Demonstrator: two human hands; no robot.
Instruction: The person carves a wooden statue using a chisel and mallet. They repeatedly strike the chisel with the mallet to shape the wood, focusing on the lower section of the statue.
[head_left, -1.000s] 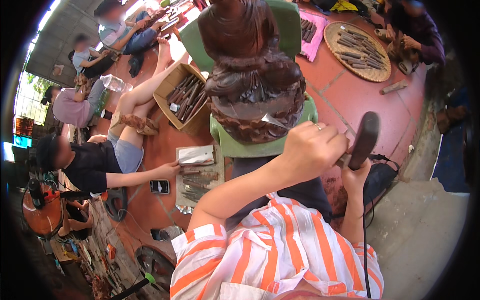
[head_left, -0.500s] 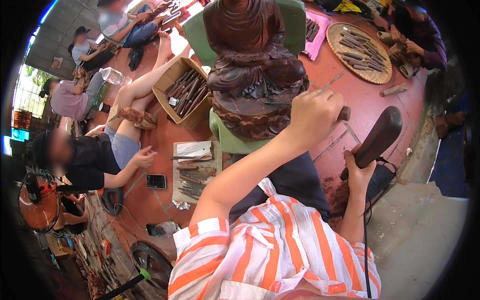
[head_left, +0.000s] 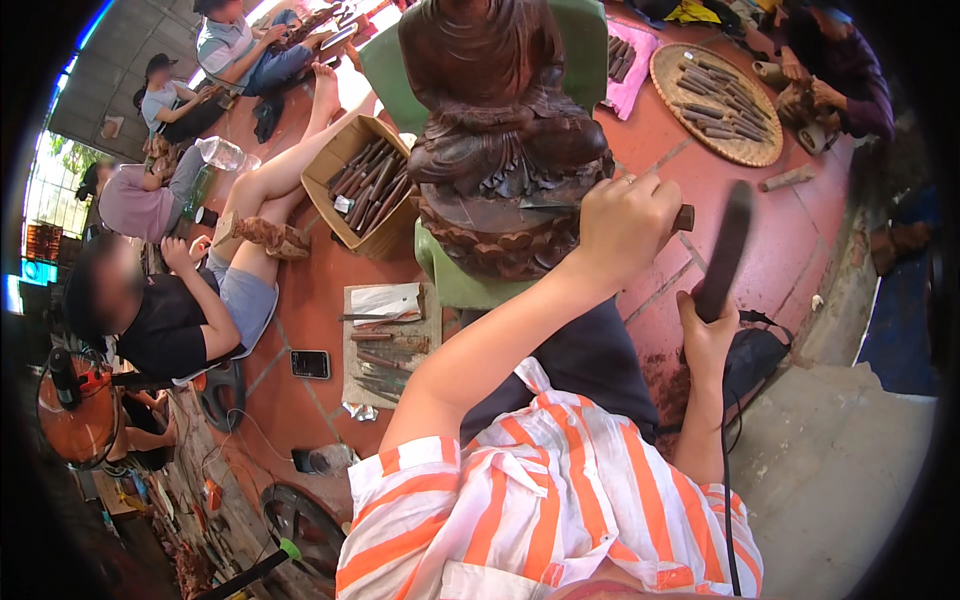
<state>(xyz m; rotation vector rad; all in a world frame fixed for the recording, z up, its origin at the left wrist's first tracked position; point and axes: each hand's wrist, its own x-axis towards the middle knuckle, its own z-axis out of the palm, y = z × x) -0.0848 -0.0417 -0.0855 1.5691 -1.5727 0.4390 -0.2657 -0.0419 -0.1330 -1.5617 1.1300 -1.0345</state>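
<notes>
In front of me a dark brown wooden statue of a seated, robed figure (head_left: 490, 110) rests on a green chair (head_left: 465, 285). My left hand (head_left: 632, 222) is closed around a chisel (head_left: 685, 217); its handle end sticks out to the right of my fist. The thin blade reaches left to the carved base under the figure's legs. Further right, my right hand (head_left: 710, 335) grips a dark wooden mallet (head_left: 728, 250) shaped like a club, held upright and slightly blurred. A gap shows between the mallet and the chisel handle.
To the left are a cardboard box (head_left: 318, 190) of chisels, a mat (head_left: 434, 335) with tools and a phone (head_left: 310, 364). A round woven tray (head_left: 665, 95) of chisels lies at the far right. A person in black (head_left: 175, 325) sits at left; others work further off.
My right hand has tipped the mallet more upright and brought it left, nearer the chisel handle. My left hand stays almost in place. The person in black has raised a hand toward their chest.
</notes>
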